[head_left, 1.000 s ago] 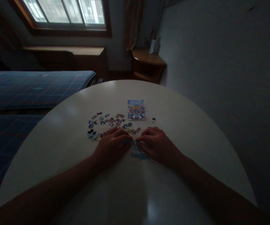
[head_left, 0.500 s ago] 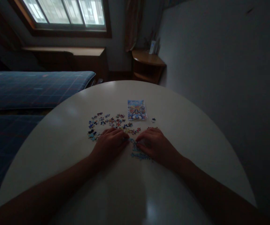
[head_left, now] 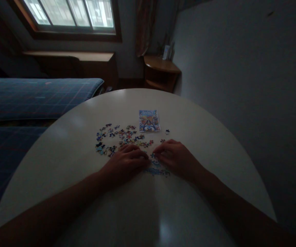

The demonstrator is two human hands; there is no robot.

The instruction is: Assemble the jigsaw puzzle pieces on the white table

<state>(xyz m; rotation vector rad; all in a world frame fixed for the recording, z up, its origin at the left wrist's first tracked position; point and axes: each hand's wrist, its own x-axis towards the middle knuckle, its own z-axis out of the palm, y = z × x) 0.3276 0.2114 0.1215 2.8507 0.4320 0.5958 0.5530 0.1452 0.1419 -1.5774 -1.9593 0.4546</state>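
Small jigsaw puzzle pieces [head_left: 128,133] lie in a loose heap on the round white table [head_left: 106,212]. My right hand [head_left: 173,155] is closed in a pinch on a small bluish puzzle piece [head_left: 153,155]. Just below its fingertips is a partly joined strip of light-blue puzzle pieces [head_left: 155,171], which the hand partly covers. My left hand [head_left: 129,159] is closed, its fingers pressed together at the strip's left side. Whatever lies under those fingertips is hidden.
A colourful picture sheet or packet [head_left: 149,120] lies beyond my hands. A single piece [head_left: 167,131] sits to its right. Past the table are a plaid mattress [head_left: 39,96] at left, a wooden corner shelf [head_left: 162,64] and a wall at right.
My left hand has shifted right and slightly toward me, uncovering some pieces behind it. My right hand has moved a little right, so more of the joined pieces shows.
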